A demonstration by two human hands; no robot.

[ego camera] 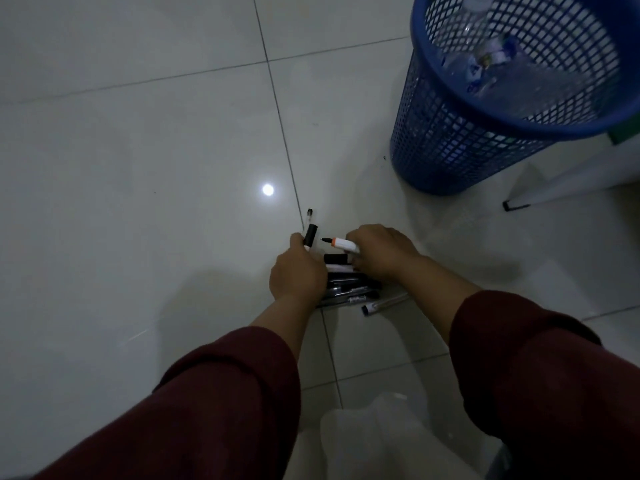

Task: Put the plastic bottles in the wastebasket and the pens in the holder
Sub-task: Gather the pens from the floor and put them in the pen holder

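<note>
Blue mesh wastebasket (460, 140) upper right, clear plastic bottles (485, 60) inside; pile of pens (349, 289) on floor between hands; left hand (298, 271) clamped on black-capped pen (309, 233), right hand (381, 254) gripping white orange-collared pen (341, 243)

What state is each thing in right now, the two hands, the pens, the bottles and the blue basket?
left hand: closed around a black-capped pen.
right hand: closed around a white pen with an orange collar, tip bare.
pile of pens: lying on the floor between the hands.
wastebasket: upright on the floor.
plastic bottles: already inside the wastebasket.
</note>
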